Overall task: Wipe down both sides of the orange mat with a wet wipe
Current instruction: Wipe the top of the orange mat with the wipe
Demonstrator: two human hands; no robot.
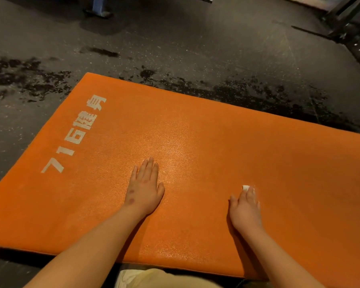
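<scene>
Mat point(216, 142) of orange colour lies flat on the dark speckled floor point(175, 42), turned a little so that its far left corner points away from the person. Its printed side is up: white lettering point(75, 134) runs along the left short edge. The surface has a fine grain and shines in the middle under the light.

The person crouches at the near long edge, and both bare forearms reach over the mat. The left hand point(144, 188) rests palm down near the middle of the mat. Its fingers are straight and close together, the thumb is spread to the side, and it grasps nothing. The right hand point(245, 208) is well apart from it, further to the right and nearer to the person, also palm down. Under its fingertips is the wet wipe point(245, 187), a small white folded piece. Only a corner shows beyond the fingers, and a thin strip at the side. The fingers lie over the wipe and press it against the mat; they look laid out, not clenched around it.

Dark wet patches point(29, 80) mark the floor beyond the far edge of the mat. At the bottom edge, pale beige cloth point(154, 277) of the person's clothing is visible. Far away at the top stands someone's leg point(99, 7) in blue jeans, and at the top right a dark metal frame point(345, 19).
</scene>
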